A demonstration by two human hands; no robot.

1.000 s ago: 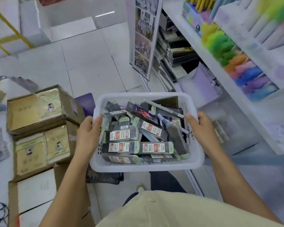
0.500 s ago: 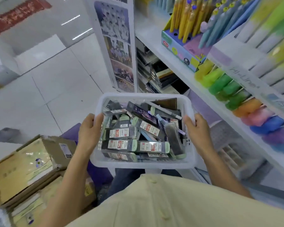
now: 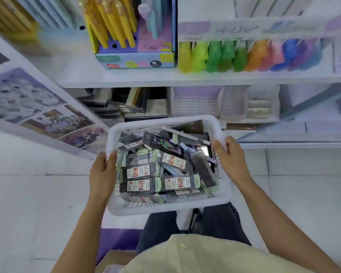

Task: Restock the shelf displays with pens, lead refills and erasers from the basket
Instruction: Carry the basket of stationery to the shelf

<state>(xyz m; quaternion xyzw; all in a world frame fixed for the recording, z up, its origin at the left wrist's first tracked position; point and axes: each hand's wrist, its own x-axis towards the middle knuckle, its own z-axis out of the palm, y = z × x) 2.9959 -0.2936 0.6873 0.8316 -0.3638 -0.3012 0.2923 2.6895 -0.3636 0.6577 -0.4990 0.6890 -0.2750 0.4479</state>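
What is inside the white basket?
Dark lead refill boxes with white labels, piled loosely, and a pale pen across the top. Whatever lies beneath them, and the basket floor, is covered.

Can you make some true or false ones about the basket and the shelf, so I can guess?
1. The left hand and the right hand hold the white basket by its sides. True.
2. The basket is empty. False: lead refill packs and other stationery fill it.
3. Yellow pens stand in a box on the shelf. True.
4. One hand is putting a pen on the shelf. False: both hands are on the basket.
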